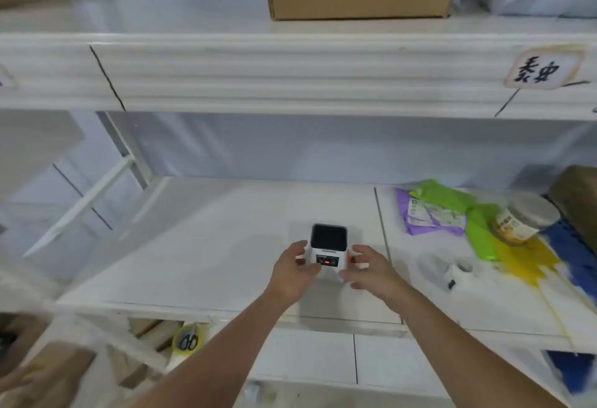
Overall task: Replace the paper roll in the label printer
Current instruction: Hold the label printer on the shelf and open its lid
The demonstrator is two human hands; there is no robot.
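Little white label printer (pixel 328 251) sat upright on the white shelf (pixel 200 246), dark square window on top, red light glowing on its front. Paper roll (pixel 460 270) lay nearby, right side.

Both forearms reaching forward, bare, converging toward centre. Left hand (pixel 295 270) cupping inward, thumb pointing right, fingers curled loosely. Right hand (pixel 368 267) mirroring it, palm facing left, fingers spreading, part open. Neither hand closing fully.
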